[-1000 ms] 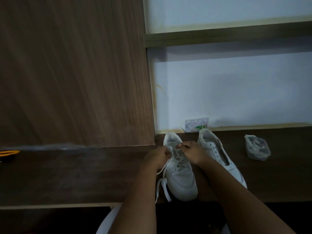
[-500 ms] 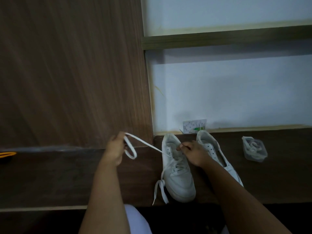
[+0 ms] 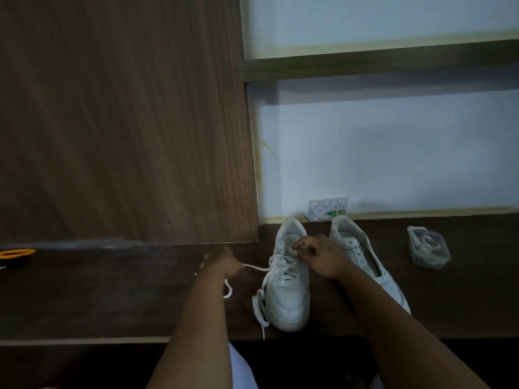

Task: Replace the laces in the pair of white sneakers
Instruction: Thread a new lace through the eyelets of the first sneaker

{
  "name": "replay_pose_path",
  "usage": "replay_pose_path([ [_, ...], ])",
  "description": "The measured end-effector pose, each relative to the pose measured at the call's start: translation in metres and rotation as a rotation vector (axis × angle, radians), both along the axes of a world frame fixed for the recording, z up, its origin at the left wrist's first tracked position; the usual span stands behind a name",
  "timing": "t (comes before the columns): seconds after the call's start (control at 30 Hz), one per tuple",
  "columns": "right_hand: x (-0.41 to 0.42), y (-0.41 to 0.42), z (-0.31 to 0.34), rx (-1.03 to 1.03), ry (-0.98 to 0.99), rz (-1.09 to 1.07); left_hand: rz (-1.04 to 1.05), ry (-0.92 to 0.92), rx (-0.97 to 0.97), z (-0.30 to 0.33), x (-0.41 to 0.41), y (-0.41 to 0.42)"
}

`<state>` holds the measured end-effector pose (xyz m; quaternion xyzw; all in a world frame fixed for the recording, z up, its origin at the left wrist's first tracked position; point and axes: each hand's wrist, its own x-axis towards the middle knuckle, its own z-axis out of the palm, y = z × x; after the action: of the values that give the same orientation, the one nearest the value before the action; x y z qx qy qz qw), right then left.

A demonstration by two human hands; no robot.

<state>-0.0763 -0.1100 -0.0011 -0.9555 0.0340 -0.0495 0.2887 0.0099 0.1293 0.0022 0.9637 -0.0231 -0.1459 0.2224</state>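
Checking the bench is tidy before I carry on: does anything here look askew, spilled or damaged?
Nothing spilled or damaged. The only untidy bit is the lace on the left sneaker: loose loops trail off its side onto the desk while the left hand pulls one end. The right sneaker has bare eyelets.

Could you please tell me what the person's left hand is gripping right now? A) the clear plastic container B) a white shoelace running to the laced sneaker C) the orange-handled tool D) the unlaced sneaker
B: the left hand grips a white flat shoelace that runs to the laced white leather sneaker.
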Motion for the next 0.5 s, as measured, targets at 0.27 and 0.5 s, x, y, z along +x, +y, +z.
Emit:
replay_pose_path([
  [0.27, 0.0, 0.012, -0.006, -0.067, -0.171, -0.026, -0.358, 0.107, -0.234, -0.012, -0.029, -0.055],
  [0.5, 0.007, -0.006, -0.012, -0.029, -0.199, -0.071, -0.185, 0.427, -0.507, 0.006, -0.039, -0.053],
])
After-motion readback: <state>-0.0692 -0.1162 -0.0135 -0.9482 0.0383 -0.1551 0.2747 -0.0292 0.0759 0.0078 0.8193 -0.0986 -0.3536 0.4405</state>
